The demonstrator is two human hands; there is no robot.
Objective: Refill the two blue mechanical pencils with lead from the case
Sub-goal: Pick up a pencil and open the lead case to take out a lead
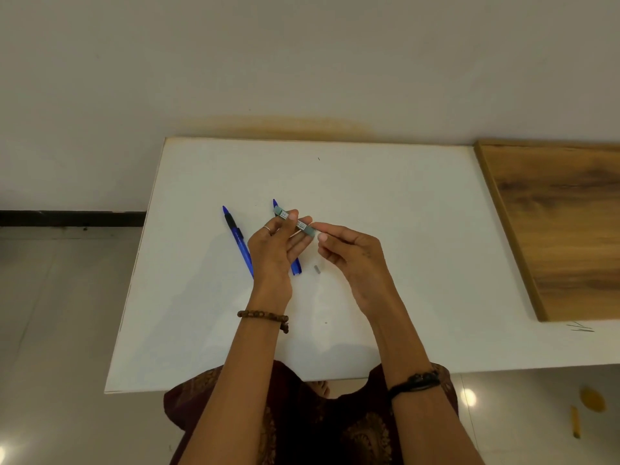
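While left hand [275, 243] and right hand [349, 250] pinch opposite ends of lead case [297, 223] above bench [385, 203], pencils [239, 241] lying beneath: risk of leads spilling or snapping if opened with a jerk, tilted.

Seen from above, a person's 2 bare forearms, with no sleeves. The left hand [273, 248] has a thin silver ring [266, 228] on 1 finger, and its wrist carries a bracelet of round brown wooden beads [263, 316]. The right hand [352, 255] wears no ring; its wrist has a black cord band [416, 382] wound around it. Below, a dark maroon garment [302, 427] shows golden-brown paisley patterning.
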